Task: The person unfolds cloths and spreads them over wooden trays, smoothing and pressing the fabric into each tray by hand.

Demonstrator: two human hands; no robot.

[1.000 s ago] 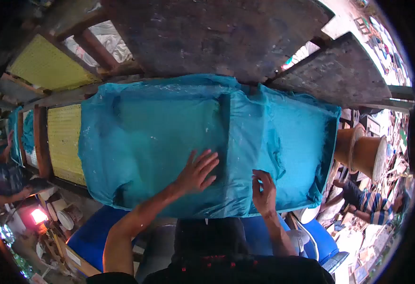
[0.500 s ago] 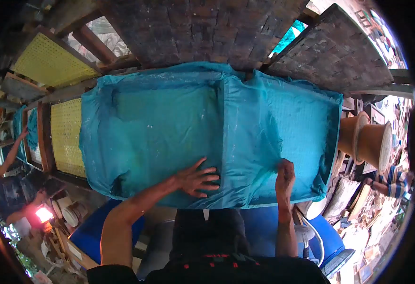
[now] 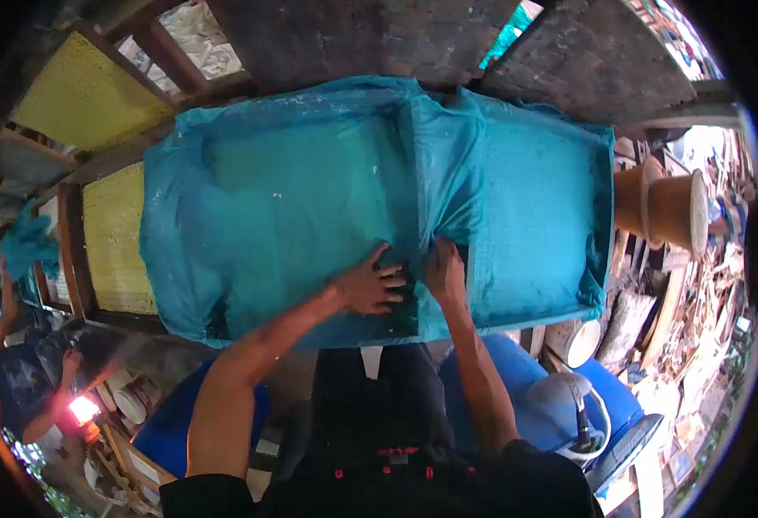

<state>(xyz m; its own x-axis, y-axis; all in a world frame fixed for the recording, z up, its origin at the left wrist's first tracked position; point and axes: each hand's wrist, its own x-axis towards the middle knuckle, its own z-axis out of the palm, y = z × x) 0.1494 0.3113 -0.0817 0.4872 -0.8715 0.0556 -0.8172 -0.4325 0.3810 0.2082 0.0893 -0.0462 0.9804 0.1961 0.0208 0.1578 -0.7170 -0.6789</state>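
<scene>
At the far left, a co-worker's raised arm (image 3: 4, 315) reaches up to a second cloth (image 3: 31, 249), also teal. Next comes a yellow mesh panel (image 3: 118, 242) set in a dark wooden frame (image 3: 70, 250); the teal cloth (image 3: 301, 203) begins at its right side. This cloth lies directly in front of the person, its long axis running left to right across the body, and sinks into two shallow hollows parted by a raised, covered ridge (image 3: 418, 173).

The left hand (image 3: 372, 287) is palm down over the left hollow, near its lower right corner, fingers fanned apart and turned toward the ridge. Whether it presses on the cloth or only skims it cannot be told.

The right hand (image 3: 445, 269) is just beside it, at the ridge, with its fingers bunched and seemingly pinching the cloth. From those fingertips the gathered folds (image 3: 455, 203) run away from the person, toward the far edge, crosswise to the long axis. The right hand is thus the nearer one, at the folds' near end; the left hand lies to their left, across the ridge.

Farther right, the right hollow ends at a raised rim, and beyond it stands a brown, flared, pot-like object (image 3: 677, 209).
</scene>
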